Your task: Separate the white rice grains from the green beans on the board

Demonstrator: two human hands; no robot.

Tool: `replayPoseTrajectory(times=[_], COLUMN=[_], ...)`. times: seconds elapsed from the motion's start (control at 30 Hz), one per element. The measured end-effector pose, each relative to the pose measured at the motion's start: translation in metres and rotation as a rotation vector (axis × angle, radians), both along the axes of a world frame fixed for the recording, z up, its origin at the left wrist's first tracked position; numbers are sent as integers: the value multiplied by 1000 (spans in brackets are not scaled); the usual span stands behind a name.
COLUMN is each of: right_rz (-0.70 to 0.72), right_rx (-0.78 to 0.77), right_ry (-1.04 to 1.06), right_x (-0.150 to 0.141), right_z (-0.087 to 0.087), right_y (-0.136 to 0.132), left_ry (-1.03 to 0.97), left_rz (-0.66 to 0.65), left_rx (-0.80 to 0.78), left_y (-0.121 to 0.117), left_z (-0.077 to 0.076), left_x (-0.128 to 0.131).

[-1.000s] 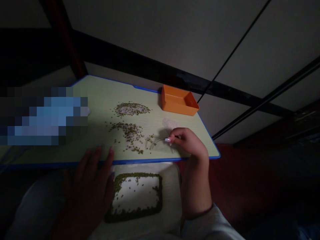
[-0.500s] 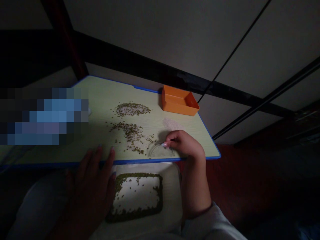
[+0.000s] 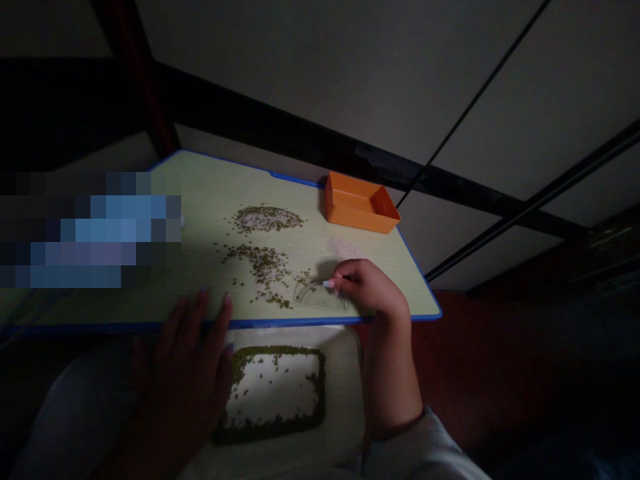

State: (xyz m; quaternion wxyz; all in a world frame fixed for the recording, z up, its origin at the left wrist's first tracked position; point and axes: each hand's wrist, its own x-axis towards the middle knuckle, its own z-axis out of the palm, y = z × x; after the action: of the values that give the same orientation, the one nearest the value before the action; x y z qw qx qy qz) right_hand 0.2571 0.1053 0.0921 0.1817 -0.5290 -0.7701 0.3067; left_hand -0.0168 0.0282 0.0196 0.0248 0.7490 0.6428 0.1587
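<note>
My right hand (image 3: 367, 285) is closed in a pinch on a clear plastic protractor (image 3: 320, 298), held at its curved edge near the table's front edge. Small green beans, looking like mung beans, mixed with white grains like rice form a near pile (image 3: 267, 267) left of the protractor. Some beans lie right at its curved edge. Behind is a second mixed pile (image 3: 270, 219). Just past my right hand is a patch of white grains (image 3: 345, 247). My left hand (image 3: 185, 360), dark in shadow, rests with fingers spread over the table's front edge.
An orange open box (image 3: 363, 203) stands at the back right of the pale table (image 3: 200, 180), which has a blue rim. Below the front edge sits a whitish tub (image 3: 345, 373) with green beans along its inner border. Pixelated blurring covers the left side. Wall panels rise behind.
My right hand has shifted the protractor slightly away from the front edge, toward the beans. My left hand stays nearly still.
</note>
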Motion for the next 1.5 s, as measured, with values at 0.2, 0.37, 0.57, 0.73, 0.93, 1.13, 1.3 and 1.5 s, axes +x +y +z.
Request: replayPoseTrajectory(times=[0.2,0.37,0.57,0.73,0.93,1.13,1.3,1.5], right_rz=[75,123,-6,-43,-157,-90,-76,-63], right_rx=[-4,-34,39,34,44,43,79,41], right_ry=[26,99,30,-16,-17,-6,26,20], right_x=[-8,-7,2,6,8,2,0,0], right_z=[3,7,2,0,0,-2,-1,-1], right_y=[-1,-4,-3,-2,-1,2,1,1], left_ry=[1,1,5,11,13,12,6,4], left_rz=[6,6,-12,-21,-24,-26,-29,-37], left_rx=[-3,-2,24,43,52,53,55,59], left_y=[0,-1,0,0,-2,0,-1,0], left_z=[0,3,0,-4,-2,-2,-4,-4], left_x=[0,3,1,-2,-2,-2,-4,-3])
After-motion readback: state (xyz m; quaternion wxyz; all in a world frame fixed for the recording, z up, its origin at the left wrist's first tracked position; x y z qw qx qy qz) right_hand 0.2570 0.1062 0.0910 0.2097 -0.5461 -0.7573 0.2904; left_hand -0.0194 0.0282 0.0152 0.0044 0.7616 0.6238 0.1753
